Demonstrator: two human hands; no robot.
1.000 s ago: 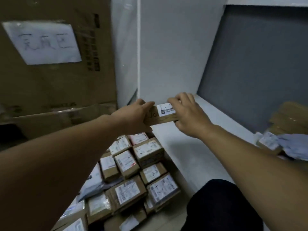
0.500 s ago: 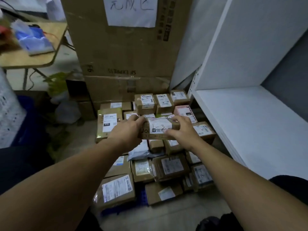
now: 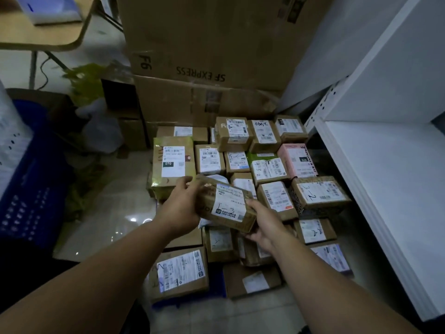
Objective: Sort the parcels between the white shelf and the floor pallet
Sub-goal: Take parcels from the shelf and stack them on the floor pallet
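Both hands hold one small brown parcel [image 3: 226, 204] with a white label, tilted, just above the pile on the floor. My left hand [image 3: 180, 206] grips its left end and my right hand [image 3: 265, 225] grips its lower right end from below. Underneath lie several labelled parcels [image 3: 269, 169] packed close together on the floor pallet, whose blue edge [image 3: 218, 283] shows at the front. The white shelf [image 3: 385, 179] stands at the right, and the board in view is bare.
Large stacked cardboard boxes [image 3: 204, 56] stand behind the pile. A blue crate [image 3: 29, 179] is at the left, with a green bag [image 3: 84, 85] and a wooden table [image 3: 48, 32] beyond it. Pale floor [image 3: 113, 213] lies left of the pile.
The parcel has come away from the white shelf, moved left and down over the floor pile, and now tilts. Both hands have kept hold of it.
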